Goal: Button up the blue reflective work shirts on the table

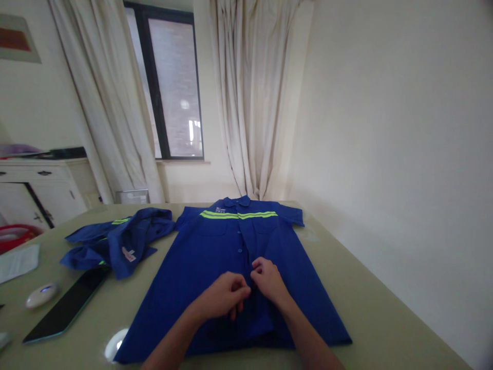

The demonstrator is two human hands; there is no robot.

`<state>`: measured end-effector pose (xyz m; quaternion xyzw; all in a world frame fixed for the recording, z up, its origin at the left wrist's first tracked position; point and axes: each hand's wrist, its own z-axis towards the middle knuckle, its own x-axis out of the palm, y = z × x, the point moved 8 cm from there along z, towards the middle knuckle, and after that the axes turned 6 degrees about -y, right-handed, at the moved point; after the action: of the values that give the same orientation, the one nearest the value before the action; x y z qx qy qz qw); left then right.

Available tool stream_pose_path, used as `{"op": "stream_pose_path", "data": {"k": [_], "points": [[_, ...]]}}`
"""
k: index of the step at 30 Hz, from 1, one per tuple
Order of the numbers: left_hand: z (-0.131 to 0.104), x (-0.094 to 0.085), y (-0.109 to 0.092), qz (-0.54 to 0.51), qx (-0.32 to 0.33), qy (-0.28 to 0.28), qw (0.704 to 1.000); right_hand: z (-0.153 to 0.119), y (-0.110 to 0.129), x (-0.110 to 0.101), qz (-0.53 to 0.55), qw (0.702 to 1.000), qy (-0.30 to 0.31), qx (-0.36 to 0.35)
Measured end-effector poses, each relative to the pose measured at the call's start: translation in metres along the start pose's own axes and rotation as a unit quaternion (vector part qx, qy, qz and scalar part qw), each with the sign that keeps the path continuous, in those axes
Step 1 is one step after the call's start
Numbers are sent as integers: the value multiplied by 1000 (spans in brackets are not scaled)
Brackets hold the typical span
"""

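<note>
A blue short-sleeved work shirt [200,267] lies spread flat, front side up, its collar pointing away from me. Across its chest runs a yellow-green reflective stripe, with pale print above the left end. Buttons show along the front opening, and the lower part of that opening gapes a little. At this edge my left hand [227,297] is closed, thumb and fingertips together at the cloth. Just beyond it, my right hand [268,277] pinches at the opening's other side. The small bit of fabric or button between the fingertips is hidden.
Left of the shirt lies a crumpled blue garment [131,241] with reflective strips. It partly covers a dark flat panel [71,306]. A white mouse-like device [42,295] and a paper [19,263] are farther left. A wall [404,154] borders the table [370,303] on the right.
</note>
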<state>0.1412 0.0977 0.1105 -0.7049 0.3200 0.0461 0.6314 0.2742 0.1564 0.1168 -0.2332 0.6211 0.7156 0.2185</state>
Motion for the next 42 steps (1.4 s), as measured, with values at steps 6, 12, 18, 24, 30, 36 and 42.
{"op": "stream_pose_path", "data": {"k": [6,12,18,24,30,36,42], "points": [[16,-39,0,177,102,-243,948,8,-12,14,214,974,49,49],[12,-28,10,169,128,-236,948,-1,6,0,23,1000,11,-3],[16,-26,14,140,142,-226,953,-11,8,-8,-189,981,-16,43],[16,-30,14,116,125,-216,961,-13,9,-3,-219,975,3,29],[13,-29,10,136,129,-222,957,-10,8,1,-194,981,-17,-8],[8,-23,-2,209,149,-227,939,-4,19,-2,-2,994,-34,-104],[10,-26,-2,245,127,-238,931,-4,24,2,52,991,16,-124]]}}
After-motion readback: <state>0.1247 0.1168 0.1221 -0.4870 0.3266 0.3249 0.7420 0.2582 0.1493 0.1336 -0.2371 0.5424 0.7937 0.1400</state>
